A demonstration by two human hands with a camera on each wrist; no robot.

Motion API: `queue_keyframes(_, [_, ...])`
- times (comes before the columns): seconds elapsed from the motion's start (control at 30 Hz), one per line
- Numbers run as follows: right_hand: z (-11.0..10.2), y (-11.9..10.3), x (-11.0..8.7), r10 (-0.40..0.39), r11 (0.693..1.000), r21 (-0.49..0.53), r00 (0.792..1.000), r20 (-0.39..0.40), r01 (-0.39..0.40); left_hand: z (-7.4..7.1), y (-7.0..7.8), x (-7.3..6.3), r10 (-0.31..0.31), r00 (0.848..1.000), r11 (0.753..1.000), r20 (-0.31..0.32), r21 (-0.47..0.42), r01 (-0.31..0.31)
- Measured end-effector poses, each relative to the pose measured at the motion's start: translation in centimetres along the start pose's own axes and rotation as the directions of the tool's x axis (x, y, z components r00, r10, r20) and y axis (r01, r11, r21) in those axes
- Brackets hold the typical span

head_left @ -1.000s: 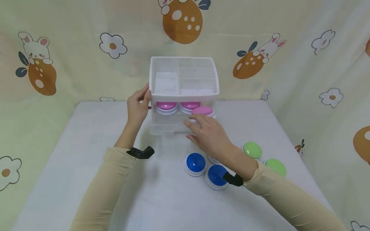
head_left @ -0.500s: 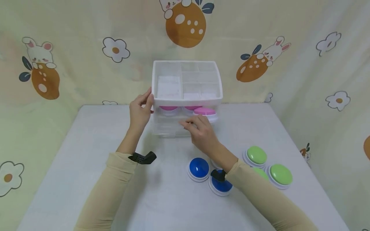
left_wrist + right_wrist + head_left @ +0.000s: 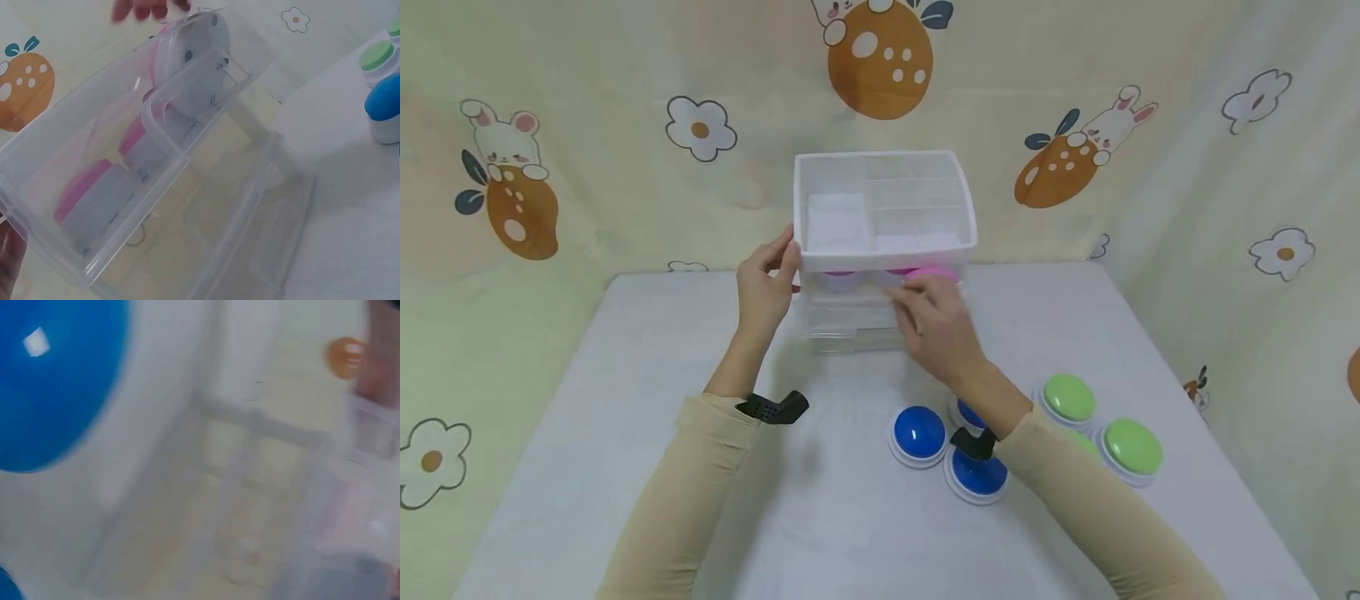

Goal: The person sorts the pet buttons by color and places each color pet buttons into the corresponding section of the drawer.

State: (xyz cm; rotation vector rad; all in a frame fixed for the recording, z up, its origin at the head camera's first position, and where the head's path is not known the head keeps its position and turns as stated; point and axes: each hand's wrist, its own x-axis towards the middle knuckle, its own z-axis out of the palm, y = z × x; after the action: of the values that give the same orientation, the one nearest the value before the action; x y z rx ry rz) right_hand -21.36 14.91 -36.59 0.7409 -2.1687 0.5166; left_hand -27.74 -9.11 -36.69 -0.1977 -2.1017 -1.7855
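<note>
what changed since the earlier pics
The clear drawer slid further in, away from the person, carrying its pink buttons back under the white top tray; the right hand moved forward. Unchanged: left hand at the tray's left side, blue buttons and green buttons on the table.

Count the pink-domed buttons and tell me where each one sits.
3, all in the organizer's clear drawer: one at the left, one in the middle, and one tilted at the right. Others could be hidden from view.

Three blue domes [image 3: 919, 432], three green domes [image 3: 1133, 447], apparently three pink domes [image 3: 82, 189], partly hidden, and one white organizer [image 3: 887, 260].
</note>
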Motion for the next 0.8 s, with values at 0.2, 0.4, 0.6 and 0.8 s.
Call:
queue_keyframes(0.2, [-4.6,1.3,1.9,0.589,0.804,-0.305,0.750,0.300,-0.510,0.5,0.2,0.0,0.027,1.000,1.000,0.011,0.003,-0.027])
queue_keyframes(0.4, [-4.3,1.4,2.6,0.635,0.773,-0.404,0.599,0.488,-0.489,0.3,0.1,-0.1,0.003,1.000,1.000,-0.012,-0.012,-0.003])
queue_keyframes(0.6, [-4.4,1.1,3.4,0.619,0.780,-0.459,0.631,0.468,-0.424,0.4,0.2,0.0,-0.002,1.000,1.000,0.010,-0.016,0.002])
queue_keyframes(0.8, [-4.1,0.6,5.0,0.569,0.822,-0.377,0.600,0.562,-0.426,0.1,0.0,-0.1,-0.012,1.000,1.000,-0.004,-0.020,0.011])
